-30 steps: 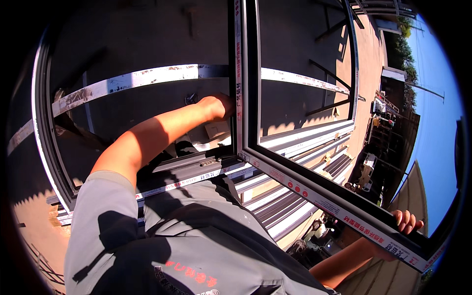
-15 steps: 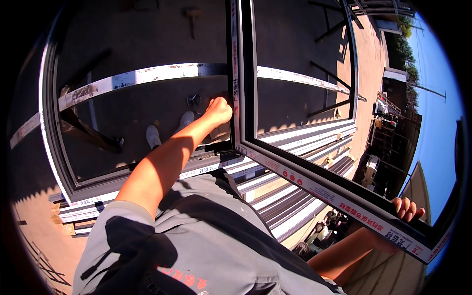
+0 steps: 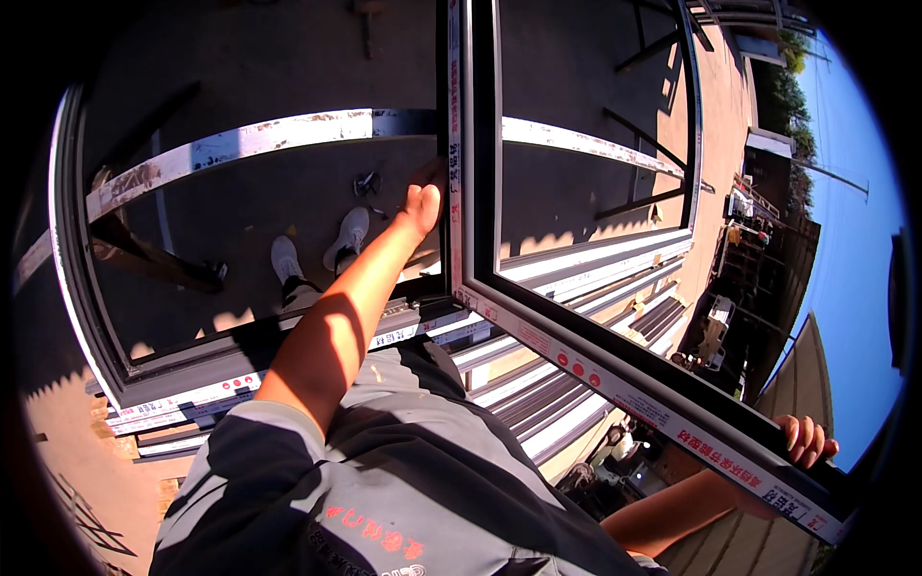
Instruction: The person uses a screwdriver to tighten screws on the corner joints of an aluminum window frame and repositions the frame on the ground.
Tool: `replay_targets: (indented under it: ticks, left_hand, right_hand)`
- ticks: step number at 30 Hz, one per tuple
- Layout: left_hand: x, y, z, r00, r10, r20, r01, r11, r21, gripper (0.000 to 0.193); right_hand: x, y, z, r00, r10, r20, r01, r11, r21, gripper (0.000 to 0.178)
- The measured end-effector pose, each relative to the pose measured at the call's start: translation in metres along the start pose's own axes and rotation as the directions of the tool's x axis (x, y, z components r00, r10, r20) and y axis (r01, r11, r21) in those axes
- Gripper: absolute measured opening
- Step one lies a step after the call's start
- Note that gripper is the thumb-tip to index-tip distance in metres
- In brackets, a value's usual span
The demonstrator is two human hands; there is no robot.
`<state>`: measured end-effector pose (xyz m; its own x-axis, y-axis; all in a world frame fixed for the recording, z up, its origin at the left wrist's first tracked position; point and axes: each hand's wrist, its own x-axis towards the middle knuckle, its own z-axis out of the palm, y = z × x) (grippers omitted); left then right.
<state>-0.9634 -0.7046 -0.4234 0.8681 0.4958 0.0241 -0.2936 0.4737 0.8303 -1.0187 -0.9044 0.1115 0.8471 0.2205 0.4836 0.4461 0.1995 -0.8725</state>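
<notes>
A dark window frame (image 3: 182, 389) with white printed film lies flat before me. From it a hinged window sash (image 3: 576, 360) stands swung open, its lower rail slanting toward me on the right. My right hand (image 3: 807, 442) grips the outer end of that rail, fingers curled over the edge. My left hand (image 3: 423, 204) is at the hinge side, close against the upright bar of the sash. Its fingers are bent and partly in shadow; anything they hold is hidden.
A white, scuffed support beam (image 3: 279, 139) runs under the frame. Several film-wrapped profiles (image 3: 567, 413) are stacked below at the near side. My shoes (image 3: 352, 230) show through the frame opening. A parked vehicle (image 3: 715, 322) and sheds are off to the right.
My left hand has turned from a fist to reaching closer in against the upright bar. The right hand keeps its grip as the sash's outer end shifts slightly lower in view.
</notes>
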Motion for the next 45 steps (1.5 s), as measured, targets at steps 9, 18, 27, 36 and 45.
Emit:
replay_targets:
  ticks: [9,18,27,36,45]
  left_hand:
    - [-0.009,0.033,-0.011,0.910,-0.410,0.054,0.375,0.873,0.313,0.022]
    - [-0.004,-0.039,0.002,0.881,-0.473,-0.023,0.363,0.705,-0.609,0.052]
    - [-0.005,0.012,0.005,0.941,-0.263,-0.212,0.323,0.884,0.339,0.058]
    - [-0.007,0.046,0.023,0.919,-0.275,-0.284,0.394,0.587,0.707,0.073]
    - [-0.014,-0.039,-0.006,0.915,-0.290,-0.281,0.404,0.661,0.632,0.075]
  right_hand:
    - [0.005,-0.005,-0.003,1.000,-0.012,-0.023,0.012,1.000,-0.015,0.058]
    - [0.010,-0.006,-0.003,1.000,-0.001,-0.024,0.000,0.999,-0.052,0.064]
    - [0.001,0.001,-0.005,0.999,-0.016,-0.044,0.012,0.996,-0.089,0.068]
    - [-0.009,-0.001,-0.003,0.998,-0.050,-0.030,0.046,0.991,-0.126,0.065]
    - [-0.011,0.015,-0.002,0.998,-0.055,-0.041,0.052,0.997,-0.059,0.055]
